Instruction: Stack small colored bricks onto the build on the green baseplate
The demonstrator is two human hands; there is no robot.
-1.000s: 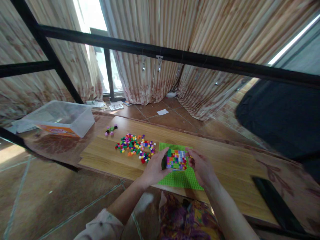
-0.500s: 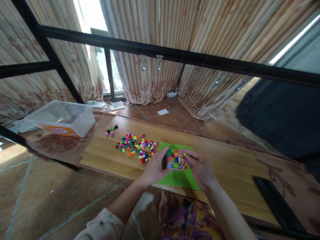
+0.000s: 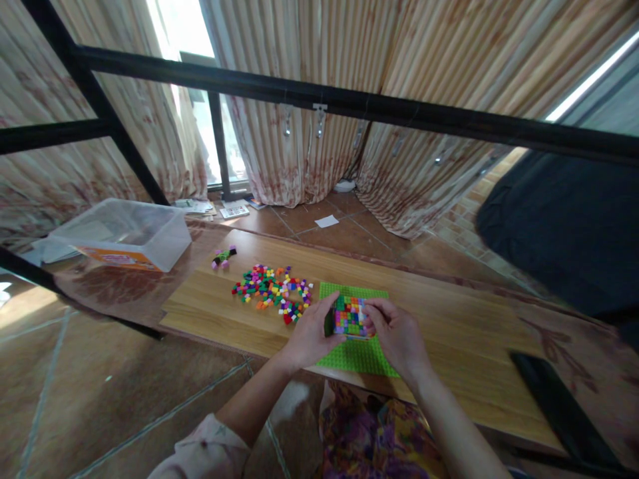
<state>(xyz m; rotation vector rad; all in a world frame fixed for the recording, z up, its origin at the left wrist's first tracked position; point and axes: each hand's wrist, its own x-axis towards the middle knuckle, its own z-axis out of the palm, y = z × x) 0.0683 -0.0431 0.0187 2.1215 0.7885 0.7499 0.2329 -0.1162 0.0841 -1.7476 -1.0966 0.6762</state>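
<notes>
My left hand [image 3: 313,332] grips a block built of many small coloured toy bricks [image 3: 348,315], thumb on its far side and fingers on its near side. A dark panel shows on the block's left side. The block is held over a bright green studded baseplate [image 3: 359,358]. My right hand [image 3: 392,329] is closed in a pinch at the block's right edge. Its fingertips press at a toy brick there, which they mostly cover. A spread of loose toy bricks [image 3: 264,283] lies to the left of my left hand.
A small brick figure [image 3: 223,257] lies at the far left of the wooden table [image 3: 449,346]. Beyond it stands a clear plastic bin [image 3: 167,243] with an orange label. A black flat object [image 3: 559,402] rests at the right end. A dark metal rail [image 3: 349,110] crosses in front.
My right hand's fingers have curled in closer on the block's right edge. The yellow brick seen at its fingertips before is now hidden. The left hand keeps its grip.
</notes>
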